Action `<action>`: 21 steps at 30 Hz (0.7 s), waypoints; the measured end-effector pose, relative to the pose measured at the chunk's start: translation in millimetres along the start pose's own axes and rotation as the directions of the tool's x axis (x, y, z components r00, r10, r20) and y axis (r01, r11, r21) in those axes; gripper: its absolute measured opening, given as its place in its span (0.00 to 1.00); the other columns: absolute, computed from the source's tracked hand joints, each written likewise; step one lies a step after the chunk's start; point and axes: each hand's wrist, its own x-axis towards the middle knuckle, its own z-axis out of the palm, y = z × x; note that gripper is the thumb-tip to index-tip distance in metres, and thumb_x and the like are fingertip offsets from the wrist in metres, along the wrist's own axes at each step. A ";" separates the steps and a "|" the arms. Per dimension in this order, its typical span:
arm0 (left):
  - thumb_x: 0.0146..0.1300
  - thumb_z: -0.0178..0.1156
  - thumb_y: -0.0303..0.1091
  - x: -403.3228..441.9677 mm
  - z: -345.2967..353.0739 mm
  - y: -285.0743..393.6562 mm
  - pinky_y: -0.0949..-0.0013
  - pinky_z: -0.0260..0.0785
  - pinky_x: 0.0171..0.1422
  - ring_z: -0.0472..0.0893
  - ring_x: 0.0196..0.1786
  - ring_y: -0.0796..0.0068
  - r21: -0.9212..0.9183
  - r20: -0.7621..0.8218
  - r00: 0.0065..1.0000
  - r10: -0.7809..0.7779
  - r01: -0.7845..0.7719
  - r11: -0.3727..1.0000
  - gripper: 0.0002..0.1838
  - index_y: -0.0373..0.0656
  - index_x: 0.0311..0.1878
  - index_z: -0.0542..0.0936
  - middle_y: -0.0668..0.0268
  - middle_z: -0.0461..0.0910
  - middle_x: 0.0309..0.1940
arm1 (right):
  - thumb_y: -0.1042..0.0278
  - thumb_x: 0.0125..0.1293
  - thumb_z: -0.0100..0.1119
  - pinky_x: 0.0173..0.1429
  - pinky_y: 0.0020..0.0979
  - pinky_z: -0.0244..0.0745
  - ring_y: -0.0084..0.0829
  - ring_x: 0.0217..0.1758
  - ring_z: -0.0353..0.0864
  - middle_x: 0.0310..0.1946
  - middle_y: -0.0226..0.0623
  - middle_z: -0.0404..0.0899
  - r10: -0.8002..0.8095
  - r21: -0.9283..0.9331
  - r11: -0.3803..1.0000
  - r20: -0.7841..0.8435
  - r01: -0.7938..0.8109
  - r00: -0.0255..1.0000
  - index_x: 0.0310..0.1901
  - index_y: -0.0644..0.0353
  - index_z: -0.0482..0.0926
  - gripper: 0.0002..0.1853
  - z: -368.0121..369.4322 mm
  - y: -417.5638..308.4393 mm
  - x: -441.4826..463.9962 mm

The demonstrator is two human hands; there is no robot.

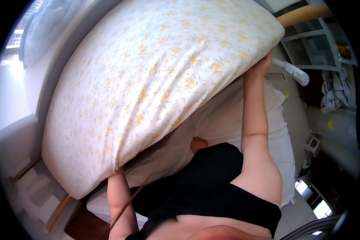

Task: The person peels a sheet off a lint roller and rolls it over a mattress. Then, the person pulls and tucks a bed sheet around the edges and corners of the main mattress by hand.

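Note:
A large mattress (160, 88) in a white cover with small yellow flowers is tilted up in front of me, its near edge raised. My right hand (262, 65) grips that edge near its right corner, with the fingers partly behind the cover. Lower left, my left hand (117, 173) is at the same edge, where the cloth is pulled into folds; its fingers are hidden under the mattress. Beneath lies a pale sheet (278, 140), and a bare knee or foot (198, 144) shows on it.
A wooden rail (306, 14) and a white handle-like object (294, 73) are at the upper right, near shelving (316, 50). Grey clothes (335, 94) hang below it. Wooden bars (58, 213) stand at the lower left, and a window is at the upper left.

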 end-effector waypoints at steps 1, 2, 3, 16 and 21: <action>0.69 0.45 0.54 -0.2 0.6 -4.5 0.46 0.53 0.75 0.64 0.71 0.55 -0.001 -0.001 1.000 -0.006 0.006 1.000 0.31 0.44 0.68 0.67 0.59 0.66 0.69 | 0.55 0.74 0.42 0.64 0.39 0.71 0.41 0.60 0.76 0.59 0.44 0.74 -0.022 -0.051 0.998 -0.011 0.021 1.000 0.62 0.66 0.69 0.24 -9.1 0.3 8.5; 0.69 0.45 0.54 -0.5 1.5 -8.2 0.46 0.53 0.75 0.64 0.71 0.55 -0.006 -0.005 1.000 -0.012 0.012 1.000 0.31 0.44 0.68 0.67 0.59 0.66 0.69 | 0.55 0.74 0.42 0.64 0.39 0.72 0.41 0.60 0.76 0.59 0.44 0.74 -0.044 -0.102 0.994 -0.021 0.042 0.999 0.61 0.66 0.69 0.24 -17.9 0.5 16.7; 0.69 0.45 0.54 -2.3 3.3 -9.0 0.46 0.53 0.75 0.64 0.71 0.55 -0.001 -0.016 1.000 -0.015 0.015 1.000 0.31 0.44 0.68 0.67 0.59 0.66 0.69 | 0.56 0.74 0.43 0.63 0.38 0.72 0.41 0.59 0.76 0.59 0.44 0.74 -0.060 -0.120 0.991 -0.040 0.054 0.997 0.61 0.66 0.70 0.23 -23.8 -1.2 22.5; 0.69 0.44 0.54 -7.1 6.2 -34.3 0.46 0.53 0.75 0.63 0.71 0.55 -0.016 -0.074 0.997 -0.011 0.009 1.000 0.31 0.44 0.68 0.67 0.59 0.66 0.69 | 0.61 0.72 0.45 0.56 0.38 0.78 0.40 0.54 0.80 0.54 0.46 0.78 -0.031 -0.287 0.958 -0.094 0.003 0.995 0.56 0.70 0.74 0.21 -18.5 -5.0 53.5; 0.69 0.44 0.54 1.7 11.1 -41.8 0.45 0.52 0.75 0.63 0.71 0.55 -0.043 -0.078 0.997 -0.003 0.000 0.999 0.31 0.44 0.68 0.66 0.59 0.66 0.69 | 0.60 0.74 0.43 0.49 0.34 0.82 0.37 0.49 0.83 0.53 0.44 0.79 -0.111 -0.445 0.886 0.065 0.128 0.992 0.60 0.66 0.71 0.21 5.7 9.1 55.7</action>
